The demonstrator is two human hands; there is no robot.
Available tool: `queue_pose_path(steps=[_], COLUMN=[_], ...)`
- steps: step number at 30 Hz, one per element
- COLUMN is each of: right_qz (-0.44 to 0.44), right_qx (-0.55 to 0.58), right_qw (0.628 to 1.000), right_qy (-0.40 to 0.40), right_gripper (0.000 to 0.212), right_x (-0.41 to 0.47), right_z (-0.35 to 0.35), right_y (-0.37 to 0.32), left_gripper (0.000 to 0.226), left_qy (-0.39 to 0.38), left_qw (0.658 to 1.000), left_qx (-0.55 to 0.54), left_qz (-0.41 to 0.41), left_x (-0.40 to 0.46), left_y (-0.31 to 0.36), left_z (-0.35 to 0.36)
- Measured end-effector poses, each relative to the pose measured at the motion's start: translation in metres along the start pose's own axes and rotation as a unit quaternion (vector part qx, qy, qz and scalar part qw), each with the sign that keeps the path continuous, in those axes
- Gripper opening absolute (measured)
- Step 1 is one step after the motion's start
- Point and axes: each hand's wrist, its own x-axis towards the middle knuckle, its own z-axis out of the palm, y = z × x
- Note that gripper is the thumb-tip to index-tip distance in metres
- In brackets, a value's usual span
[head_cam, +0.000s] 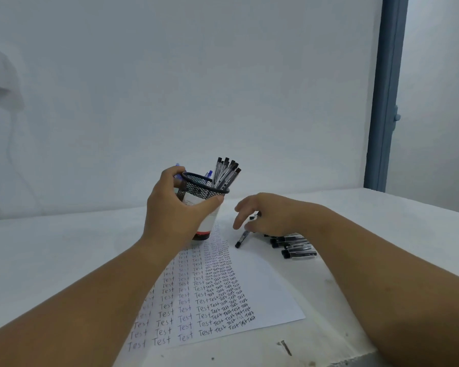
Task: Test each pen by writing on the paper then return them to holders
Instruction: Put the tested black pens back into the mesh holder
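My left hand [175, 210] grips the holders from the left: a black mesh holder [206, 187] standing at or in the top of a white cup with a red base [206, 229], at the far end of the paper. Several black-capped pens [226, 174] lean in the mesh holder, with a blue pen [210, 172] behind them. The paper [260, 290] carries columns of the word "Test". My right hand [270, 215] is lowered over a black pen [241, 240] at the paper's far right edge, with fingers curled round its middle. Several more pens [294, 246] lie just right of that hand.
The white table [64, 250] runs to a white wall behind. Its near edge crosses the bottom right, where a dark nail or screw [285, 347] lies. A blue door frame [384, 96] stands at the far right.
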Motion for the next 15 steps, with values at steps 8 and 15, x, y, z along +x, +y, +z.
queue_pose_path(steps=[8,15], right_qz=[-0.053,-0.040], right_qx=[0.022,0.076], right_qw=[0.998,0.996], right_qy=[0.039,0.036], right_gripper=[0.020,0.027], right_x=[0.0023,0.0000], right_z=[0.0036,0.0085], right_y=[0.0061,0.0048], left_gripper=[0.084,0.084], left_qy=[-0.003,-0.006], left_qw=[1.000,1.000], left_qx=[-0.002,0.001], left_qz=[0.000,-0.002], left_x=[-0.0006,-0.0021], left_y=[0.0018,0.0027], left_z=[0.0007,0.0008])
